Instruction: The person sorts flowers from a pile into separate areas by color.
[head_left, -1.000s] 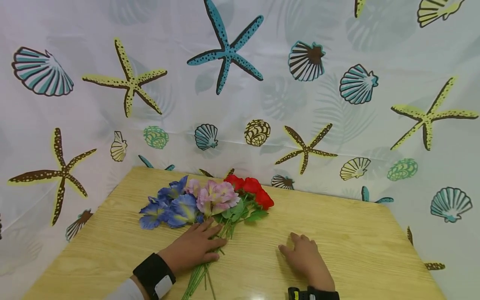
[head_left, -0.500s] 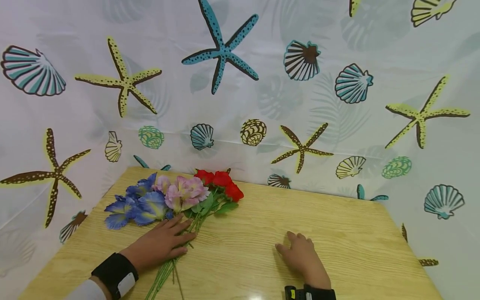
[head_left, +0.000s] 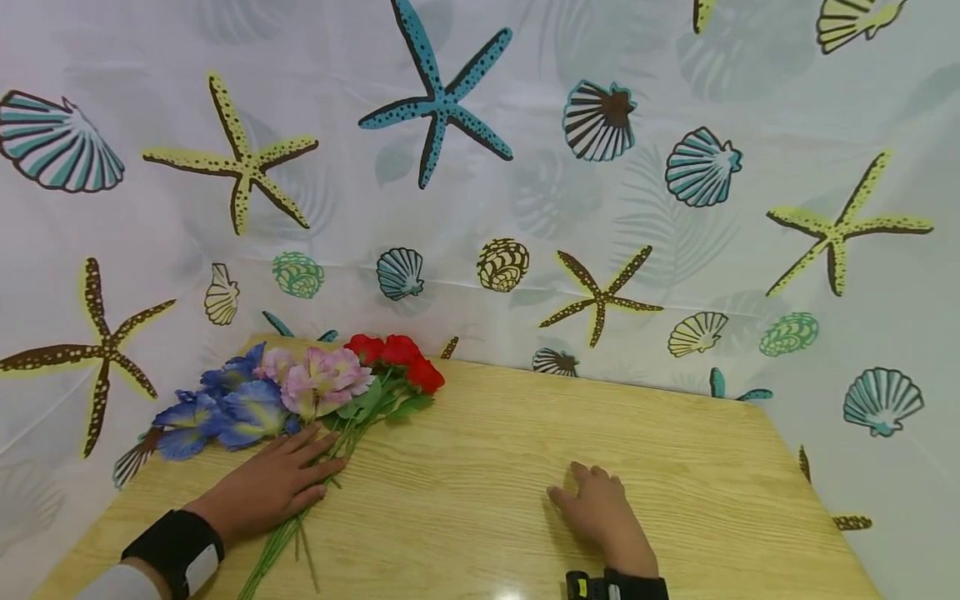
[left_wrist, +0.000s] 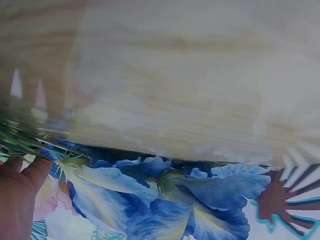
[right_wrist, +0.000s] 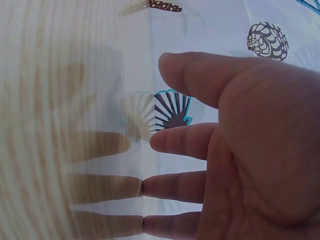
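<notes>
A bunch of artificial flowers lies on the left of the table, with blue irises (head_left: 247,410), pink flowers (head_left: 321,379) and red flowers (head_left: 401,354). Across the upper part of their green stems (head_left: 279,550) lies my left hand (head_left: 273,487), fingers extended and palm down. In the left wrist view its fingers (left_wrist: 37,172) reach the stems beside the blue petals (left_wrist: 165,200). My right hand (head_left: 600,508) holds nothing, its fingers loosely spread low over the right half of the table. The right wrist view shows its fingertips (right_wrist: 155,185) meeting their reflection at the tabletop.
The light wooden table (head_left: 480,467) has a glossy surface that mirrors nearby things. Behind and beside it hangs a white cloth (head_left: 480,208) printed with starfish and shells. Both wrists wear black bands (head_left: 176,550).
My left hand has slid leftward across the table, and the whole flower bunch has moved left with it. The right hand stays almost in place. The head view has shifted slightly.
</notes>
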